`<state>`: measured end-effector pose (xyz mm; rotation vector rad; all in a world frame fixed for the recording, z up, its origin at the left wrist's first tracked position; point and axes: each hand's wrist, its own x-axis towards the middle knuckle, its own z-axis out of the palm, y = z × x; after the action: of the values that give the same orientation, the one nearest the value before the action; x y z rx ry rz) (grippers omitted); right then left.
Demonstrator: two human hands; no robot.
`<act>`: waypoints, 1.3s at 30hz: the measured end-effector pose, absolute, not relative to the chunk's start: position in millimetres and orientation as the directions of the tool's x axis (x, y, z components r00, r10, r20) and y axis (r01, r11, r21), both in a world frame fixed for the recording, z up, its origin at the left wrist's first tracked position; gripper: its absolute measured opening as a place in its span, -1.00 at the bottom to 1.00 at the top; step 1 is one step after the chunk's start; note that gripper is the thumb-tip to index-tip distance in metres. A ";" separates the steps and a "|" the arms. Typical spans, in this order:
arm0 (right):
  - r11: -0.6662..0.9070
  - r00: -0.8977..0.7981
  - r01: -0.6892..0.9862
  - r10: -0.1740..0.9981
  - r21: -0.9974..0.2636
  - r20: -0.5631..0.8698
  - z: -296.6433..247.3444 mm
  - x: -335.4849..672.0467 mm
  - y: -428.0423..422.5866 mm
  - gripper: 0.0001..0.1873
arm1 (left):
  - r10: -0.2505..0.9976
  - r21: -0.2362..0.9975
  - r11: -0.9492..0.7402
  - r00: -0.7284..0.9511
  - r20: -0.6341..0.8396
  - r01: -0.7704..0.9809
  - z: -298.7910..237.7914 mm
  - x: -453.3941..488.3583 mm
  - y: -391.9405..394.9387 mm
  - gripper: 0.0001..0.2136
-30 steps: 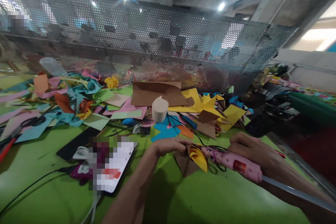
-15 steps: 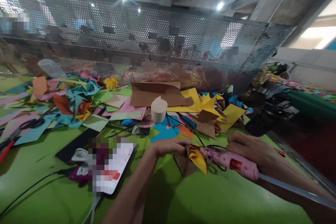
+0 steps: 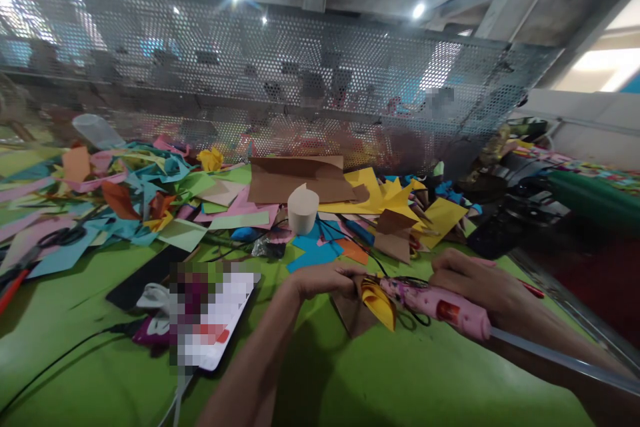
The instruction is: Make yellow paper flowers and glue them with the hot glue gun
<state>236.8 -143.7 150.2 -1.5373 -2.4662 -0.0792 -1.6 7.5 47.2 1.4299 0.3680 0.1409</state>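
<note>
Left hand (image 3: 327, 280) had a tight grip, fingertips pinched on a curled yellow paper (image 3: 379, 305). A bit of brown paper (image 3: 353, 313) was right below that, and I couldn't tell if it was caught in the pinch too. Right hand (image 3: 470, 283) was wrapped around a pink glue gun (image 3: 435, 303), though the gun's body hid most of that grip. The nozzle was right up at the yellow paper, but touching or just beside it, no idea. A long clear glue stick (image 3: 560, 360) poked out the back, running past the right forearm.

All this was over the near part of a green desk (image 3: 425, 380). Just past the hands lay blue paper (image 3: 315, 255) and an orange scrap (image 3: 354, 251), with a white roll (image 3: 303, 210) standing behind them. Off to the left: a white slab (image 3: 223, 340), partly pixelated, and scissors (image 3: 65, 233) on the scraps. Farther back, a big brown sheet (image 3: 295, 180) sat in a heap of coloured paper, in front of a perforated metal screen (image 3: 300, 93).
</note>
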 end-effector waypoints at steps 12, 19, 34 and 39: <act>0.474 -0.458 0.877 0.875 -0.084 0.157 144.7 244.2 -142.2 -0.90 | 0.316 0.991 0.077 0.940 -0.129 0.110 45.1 -0.4 7.1 -0.79; 0.464 -0.454 0.885 0.880 -0.046 0.142 145.3 246.0 -141.7 -0.88 | 0.330 0.991 0.091 0.935 -0.127 0.102 46.3 -1.6 6.0 -0.76; 0.393 -0.375 0.783 0.917 -0.483 0.139 161.0 228.3 -150.3 -0.69 | 0.307 0.986 0.134 0.942 -0.138 0.101 45.8 1.2 8.4 -0.66; 0.278 -0.166 0.709 0.959 -0.648 0.229 149.8 240.0 -157.2 -0.72 | 0.319 0.985 0.140 0.937 -0.142 0.101 45.8 0.2 8.1 -0.64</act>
<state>240.0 -157.2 149.8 -1.4953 -1.9457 0.5312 0.2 8.1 45.8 1.4302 0.3539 0.1618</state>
